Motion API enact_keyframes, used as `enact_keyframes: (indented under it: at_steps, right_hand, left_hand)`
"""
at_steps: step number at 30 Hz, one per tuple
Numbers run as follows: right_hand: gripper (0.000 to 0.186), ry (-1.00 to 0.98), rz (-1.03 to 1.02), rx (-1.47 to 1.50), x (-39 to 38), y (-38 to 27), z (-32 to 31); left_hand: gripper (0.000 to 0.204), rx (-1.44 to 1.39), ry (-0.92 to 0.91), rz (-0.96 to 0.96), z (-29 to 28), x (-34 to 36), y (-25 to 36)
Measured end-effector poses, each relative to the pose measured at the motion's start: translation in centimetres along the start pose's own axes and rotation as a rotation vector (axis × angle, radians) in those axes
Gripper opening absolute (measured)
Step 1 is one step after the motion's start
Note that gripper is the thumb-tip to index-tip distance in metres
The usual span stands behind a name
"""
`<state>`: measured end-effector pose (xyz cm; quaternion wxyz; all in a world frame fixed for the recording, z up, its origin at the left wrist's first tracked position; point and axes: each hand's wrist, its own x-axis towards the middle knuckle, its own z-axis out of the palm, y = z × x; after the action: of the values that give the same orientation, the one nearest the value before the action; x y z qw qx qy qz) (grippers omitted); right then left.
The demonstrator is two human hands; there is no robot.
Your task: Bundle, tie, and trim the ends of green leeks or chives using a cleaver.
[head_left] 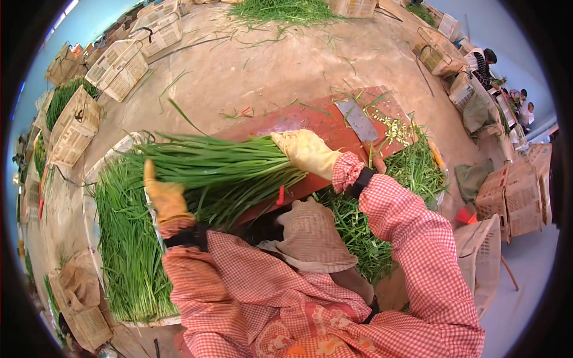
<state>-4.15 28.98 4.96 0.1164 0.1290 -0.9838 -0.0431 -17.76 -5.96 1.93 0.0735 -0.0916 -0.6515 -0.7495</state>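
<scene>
My right hand (307, 152), in a pale yellow glove, is closed round the right end of a thick bunch of garlic chives (233, 158). The long green leaves stretch left over a red board (262, 125). At the bunch's left part is my left hand (165, 194), in a darker yellow glove. It is seen edge-on with a finger stretched out, and the leaves hide part of it. Beyond my right hand, a cleaver (357, 119) lies on the board, its wooden handle (377, 160) towards me. Chopped pale bits (397, 131) lie beside the blade.
A heap of garlic chives (128, 238) fills a white-rimmed container on my left. Loose cut greens (358, 238) lie right of my covered knee (316, 232). Plastic crates (119, 68) line the left side, with more crates (510, 197) at right. Several people (480, 62) sit far right.
</scene>
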Motion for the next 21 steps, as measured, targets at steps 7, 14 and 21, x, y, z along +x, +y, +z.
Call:
enact_keyframes:
  at_steps: [7, 14, 21]
  right_hand:
    - [0.043, 0.154, -0.155, -0.262, 0.4, -0.1, 2.2]
    - [0.047, 0.194, -0.139, -0.192, 0.4, -0.8, 0.0]
    - [0.045, 0.29, -0.259, -0.106, 1.3, -1.2, 1.4]
  left_hand:
    - [0.046, 0.216, 0.401, 0.0, -7.9, 3.2, 8.1]
    - [0.04, 0.492, -0.093, 0.392, 4.1, -0.1, 18.9]
    - [0.064, 0.697, -0.669, 0.458, 8.7, 1.0, 16.4]
